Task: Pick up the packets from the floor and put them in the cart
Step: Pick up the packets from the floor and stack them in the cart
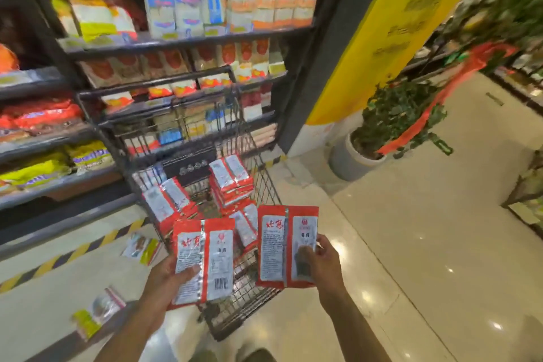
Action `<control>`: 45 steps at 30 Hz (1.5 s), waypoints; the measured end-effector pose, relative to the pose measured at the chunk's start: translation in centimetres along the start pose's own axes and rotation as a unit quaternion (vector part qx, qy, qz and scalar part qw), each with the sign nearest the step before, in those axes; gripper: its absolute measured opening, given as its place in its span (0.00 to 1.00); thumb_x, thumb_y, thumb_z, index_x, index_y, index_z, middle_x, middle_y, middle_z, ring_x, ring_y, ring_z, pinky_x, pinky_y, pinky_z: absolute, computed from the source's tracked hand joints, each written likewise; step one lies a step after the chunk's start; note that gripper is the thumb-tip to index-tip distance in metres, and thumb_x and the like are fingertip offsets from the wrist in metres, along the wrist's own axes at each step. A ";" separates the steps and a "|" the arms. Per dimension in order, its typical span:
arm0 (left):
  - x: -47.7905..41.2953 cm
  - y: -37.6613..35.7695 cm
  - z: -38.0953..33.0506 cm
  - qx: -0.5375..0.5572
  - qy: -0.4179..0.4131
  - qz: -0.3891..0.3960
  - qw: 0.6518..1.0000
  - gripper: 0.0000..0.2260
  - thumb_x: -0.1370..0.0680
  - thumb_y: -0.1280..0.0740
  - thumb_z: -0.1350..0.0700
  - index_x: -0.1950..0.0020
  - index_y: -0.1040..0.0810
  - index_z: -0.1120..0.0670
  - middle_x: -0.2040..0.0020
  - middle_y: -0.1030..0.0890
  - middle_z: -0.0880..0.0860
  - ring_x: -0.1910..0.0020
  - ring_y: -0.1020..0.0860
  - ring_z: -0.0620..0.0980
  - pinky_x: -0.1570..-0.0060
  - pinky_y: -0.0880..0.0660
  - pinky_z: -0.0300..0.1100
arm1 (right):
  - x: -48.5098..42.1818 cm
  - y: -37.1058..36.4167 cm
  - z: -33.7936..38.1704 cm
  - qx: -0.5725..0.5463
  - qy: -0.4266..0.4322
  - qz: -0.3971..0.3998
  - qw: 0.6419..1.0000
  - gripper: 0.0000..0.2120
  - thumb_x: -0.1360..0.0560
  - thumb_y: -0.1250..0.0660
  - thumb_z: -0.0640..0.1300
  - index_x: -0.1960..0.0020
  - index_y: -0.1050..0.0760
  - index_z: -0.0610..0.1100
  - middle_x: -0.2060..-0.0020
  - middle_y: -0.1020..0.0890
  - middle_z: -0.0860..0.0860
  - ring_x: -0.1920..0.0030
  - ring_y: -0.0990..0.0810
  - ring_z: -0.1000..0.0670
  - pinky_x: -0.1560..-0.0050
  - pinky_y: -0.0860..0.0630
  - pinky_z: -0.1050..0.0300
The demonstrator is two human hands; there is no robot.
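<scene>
My left hand (170, 279) grips a red and silver packet (205, 258) over the near left edge of the black wire cart (264, 182). My right hand (321, 261) holds a second red packet (286, 247) upright over the cart's near right side. Inside the cart lie several red packets of the same kind, some stacked at the back (232, 179), some leaning at the left (167, 200). Two other packets with yellow ends lie on the floor to the cart's left, one near the cart (141, 247), one closer to me (97, 311).
Dark shelves (188, 41) stocked with bagged goods stand behind and left of the cart. A yellow pillar (376, 23) and a potted plant (382, 132) with red ribbon stand to the right. A glossy tiled floor (426, 244) stretches away at the right.
</scene>
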State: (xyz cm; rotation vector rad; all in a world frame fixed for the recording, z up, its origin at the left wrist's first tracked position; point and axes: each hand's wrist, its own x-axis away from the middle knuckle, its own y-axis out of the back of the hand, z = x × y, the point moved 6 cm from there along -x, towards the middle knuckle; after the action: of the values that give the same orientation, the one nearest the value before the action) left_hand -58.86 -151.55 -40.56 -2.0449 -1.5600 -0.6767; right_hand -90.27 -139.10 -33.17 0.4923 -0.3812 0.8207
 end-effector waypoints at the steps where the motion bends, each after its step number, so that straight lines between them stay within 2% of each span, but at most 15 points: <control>1: -0.7 -0.1 0.5 0.002 0.006 -0.024 1.000 0.17 0.25 0.25 0.66 0.39 0.17 0.53 0.47 0.12 0.52 0.53 0.12 0.52 0.54 0.19 0.45 | -1.8 -0.6 -0.5 0.015 -0.004 0.015 1.000 0.09 0.18 0.30 0.43 0.38 0.23 0.48 0.47 0.11 0.49 0.52 0.10 0.44 0.50 0.14 0.38; 6: -4.2 -2.1 3.2 0.017 0.040 -0.130 0.991 0.18 0.24 0.27 0.70 0.36 0.21 0.59 0.42 0.14 0.60 0.47 0.14 0.60 0.52 0.15 0.52 | -10.8 -4.1 -2.6 0.092 0.019 0.100 0.991 0.16 0.19 0.29 0.45 0.33 0.27 0.47 0.41 0.14 0.47 0.44 0.13 0.43 0.43 0.16 0.37; 8: -5.5 -3.2 3.3 0.022 0.057 -0.174 0.983 0.22 0.29 0.23 0.69 0.38 0.24 0.60 0.45 0.14 0.62 0.51 0.14 0.56 0.51 0.15 0.52 | -14.5 -5.9 -4.2 0.114 0.011 0.128 0.985 0.15 0.18 0.31 0.43 0.33 0.28 0.50 0.39 0.16 0.46 0.40 0.15 0.42 0.40 0.17 0.38; 11: -8.5 -4.6 3.6 0.024 0.080 -0.202 0.976 0.40 0.41 0.21 0.47 0.32 0.28 0.55 0.45 0.17 0.58 0.52 0.15 0.54 0.56 0.16 0.50 | -19.4 -9.3 -5.8 0.161 0.000 0.157 0.974 0.13 0.17 0.32 0.41 0.35 0.28 0.49 0.42 0.16 0.47 0.42 0.15 0.42 0.44 0.17 0.44; 12: -9.6 -4.7 4.2 0.000 0.097 -0.220 0.971 0.41 0.37 0.20 0.46 0.28 0.30 0.53 0.43 0.19 0.56 0.47 0.16 0.58 0.50 0.17 0.54 | -20.9 -10.3 -6.2 0.172 -0.003 0.161 0.972 0.12 0.17 0.33 0.40 0.35 0.28 0.50 0.43 0.17 0.48 0.43 0.15 0.43 0.46 0.17 0.46; 14: -12.7 -4.2 6.6 -0.026 0.113 -0.254 0.960 0.33 0.25 0.22 0.60 0.24 0.33 0.54 0.41 0.22 0.54 0.38 0.19 0.60 0.39 0.21 0.59 | -24.1 -12.7 -7.4 0.200 0.004 0.168 0.965 0.13 0.17 0.35 0.41 0.35 0.29 0.51 0.43 0.17 0.48 0.43 0.16 0.42 0.44 0.18 0.43; 17: -17.2 -3.4 9.8 -0.032 0.144 -0.271 0.951 0.30 0.23 0.27 0.66 0.23 0.33 0.54 0.40 0.22 0.54 0.39 0.20 0.58 0.36 0.22 0.58 | -28.3 -15.5 -9.3 0.243 0.019 0.155 0.957 0.13 0.17 0.37 0.43 0.33 0.30 0.49 0.39 0.17 0.44 0.42 0.16 0.39 0.41 0.19 0.37; 22: -22.3 -1.7 14.0 -0.056 0.157 -0.290 0.942 0.31 0.21 0.28 0.64 0.21 0.35 0.54 0.38 0.22 0.54 0.35 0.21 0.59 0.36 0.23 0.55 | -32.5 -18.3 -11.8 0.301 0.056 0.141 0.942 0.10 0.17 0.39 0.50 0.36 0.29 0.53 0.40 0.16 0.47 0.43 0.16 0.39 0.42 0.19 0.39; 25: -23.8 -1.3 15.6 -0.101 0.151 -0.318 0.930 0.32 0.21 0.29 0.63 0.19 0.38 0.55 0.31 0.22 0.59 0.32 0.23 0.62 0.34 0.25 0.55 | -33.4 -19.0 -12.7 0.329 0.121 0.133 0.927 0.18 0.17 0.40 0.46 0.28 0.33 0.52 0.36 0.19 0.48 0.41 0.18 0.43 0.43 0.20 0.40; 28: -23.7 -2.1 15.4 -0.162 0.090 -0.343 0.921 0.33 0.21 0.30 0.56 0.19 0.40 0.50 0.30 0.24 0.58 0.34 0.22 0.61 0.36 0.23 0.60 | -34.0 -19.2 -13.8 0.316 0.141 0.128 0.929 0.19 0.17 0.37 0.55 0.28 0.33 0.53 0.35 0.22 0.49 0.42 0.18 0.48 0.45 0.19 0.41; 30: -22.9 -3.6 14.4 -0.244 0.023 -0.347 0.905 0.36 0.24 0.32 0.47 0.19 0.43 0.50 0.27 0.29 0.59 0.30 0.27 0.59 0.34 0.25 0.60 | -33.8 -19.0 -14.0 0.313 0.144 0.105 0.933 0.17 0.17 0.37 0.60 0.31 0.28 0.55 0.36 0.20 0.47 0.38 0.18 0.46 0.38 0.20 0.40; 32: -22.5 -4.9 13.7 -0.372 -0.028 -0.353 0.858 0.39 0.24 0.36 0.44 0.17 0.45 0.56 0.22 0.36 0.62 0.23 0.36 0.62 0.25 0.34 0.62 | -32.9 -19.0 -13.4 0.367 0.252 0.102 0.890 0.23 0.16 0.43 0.65 0.30 0.27 0.52 0.35 0.21 0.47 0.34 0.21 0.45 0.33 0.23 0.39; 35: -23.2 -6.7 14.9 -0.485 -0.053 -0.310 0.816 0.31 0.17 0.47 0.46 0.15 0.47 0.56 0.16 0.45 0.62 0.17 0.48 0.64 0.19 0.48 0.65 | -30.7 -20.4 -15.5 0.504 0.407 0.196 0.736 0.28 0.14 0.47 0.55 0.19 0.38 0.42 0.22 0.34 0.40 0.22 0.36 0.39 0.23 0.37 0.38; 39: -25.4 -6.9 18.7 -0.533 -0.025 -0.228 0.814 0.31 0.14 0.51 0.41 0.14 0.59 0.47 0.14 0.59 0.57 0.16 0.59 0.61 0.18 0.58 0.62 | -31.5 -20.1 -19.7 0.553 0.325 0.210 0.738 0.33 0.15 0.46 0.61 0.15 0.48 0.48 0.16 0.48 0.41 0.16 0.51 0.38 0.17 0.49 0.37; 45: -25.0 -6.1 18.1 -0.535 -0.021 -0.199 0.821 0.33 0.15 0.54 0.37 0.15 0.63 0.46 0.14 0.62 0.54 0.16 0.62 0.58 0.18 0.58 0.60 | -31.2 -19.2 -19.2 0.584 0.300 0.232 0.718 0.37 0.16 0.48 0.66 0.15 0.56 0.50 0.15 0.55 0.43 0.15 0.59 0.40 0.17 0.55 0.38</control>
State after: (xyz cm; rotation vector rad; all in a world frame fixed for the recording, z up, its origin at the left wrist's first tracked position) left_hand -68.77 -156.82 -69.97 -2.4105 -1.8643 -2.0571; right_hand -92.42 -158.24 -69.78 1.2773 0.7541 1.6322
